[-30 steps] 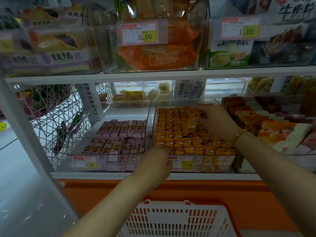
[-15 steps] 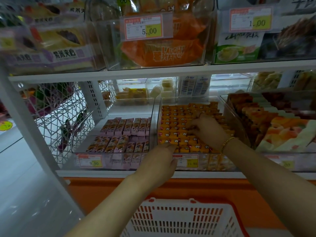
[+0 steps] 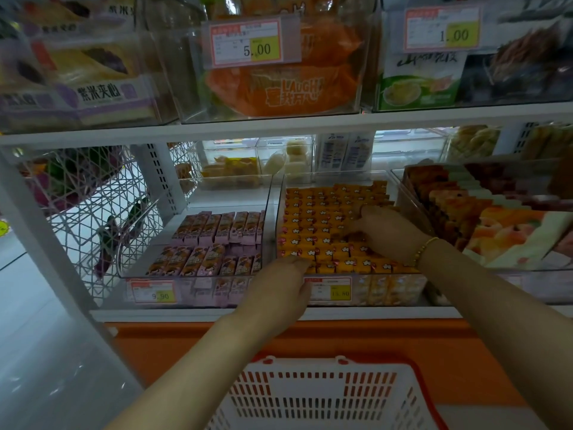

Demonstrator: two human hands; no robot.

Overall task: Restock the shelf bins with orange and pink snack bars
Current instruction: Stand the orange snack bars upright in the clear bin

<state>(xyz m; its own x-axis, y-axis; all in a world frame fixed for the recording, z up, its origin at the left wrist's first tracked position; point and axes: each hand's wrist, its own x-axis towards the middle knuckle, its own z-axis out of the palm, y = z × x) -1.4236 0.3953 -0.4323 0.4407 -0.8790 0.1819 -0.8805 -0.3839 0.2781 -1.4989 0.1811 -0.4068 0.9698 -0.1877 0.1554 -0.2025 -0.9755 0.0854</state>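
Observation:
Orange snack bars (image 3: 319,225) fill a clear bin (image 3: 387,290) in the middle of the lower shelf, lying in tight rows. Pink snack bars (image 3: 217,231) lie in two rows in the clear bin to its left (image 3: 192,290). My right hand (image 3: 387,232) lies on the orange bars at the right middle of their bin, fingers spread and pressing down on the rows. My left hand (image 3: 279,290) rests over the front rim of the orange bin, its fingertips touching the front row. I see no bar held in either hand.
A white basket with a red rim (image 3: 310,398) sits right below my arms, against an orange counter front (image 3: 173,346). To the right stands a bin of mixed cakes (image 3: 483,218). The shelf above (image 3: 279,122) overhangs with more clear bins and price tags. White wire mesh (image 3: 86,212) closes the left side.
My right hand has come from the back of the orange bin toward its middle and now lies flat on the rows. My left hand has stayed at the front rim.

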